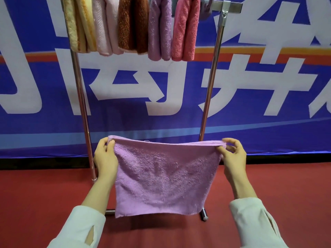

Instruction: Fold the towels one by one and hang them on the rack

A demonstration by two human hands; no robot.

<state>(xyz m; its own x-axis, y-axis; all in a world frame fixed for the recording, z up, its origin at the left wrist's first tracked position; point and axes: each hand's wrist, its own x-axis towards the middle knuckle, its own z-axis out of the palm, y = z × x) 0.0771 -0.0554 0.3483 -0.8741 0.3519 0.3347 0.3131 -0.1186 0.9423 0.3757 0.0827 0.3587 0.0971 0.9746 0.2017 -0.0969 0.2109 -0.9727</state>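
Head view: the left hand point(105, 158) and right hand point(232, 154) each pinch a top corner of the lilac towel point(164, 178), which hangs doubled in front of the rack point(211, 83). Five folded towels point(132, 25) already crowd the bar's left; the layers could slip apart if either pinch loosens while lifting.

The red floor point(44, 194) bore the metal rack point(211, 83); folded towels point(132, 24) hung over its top bar.
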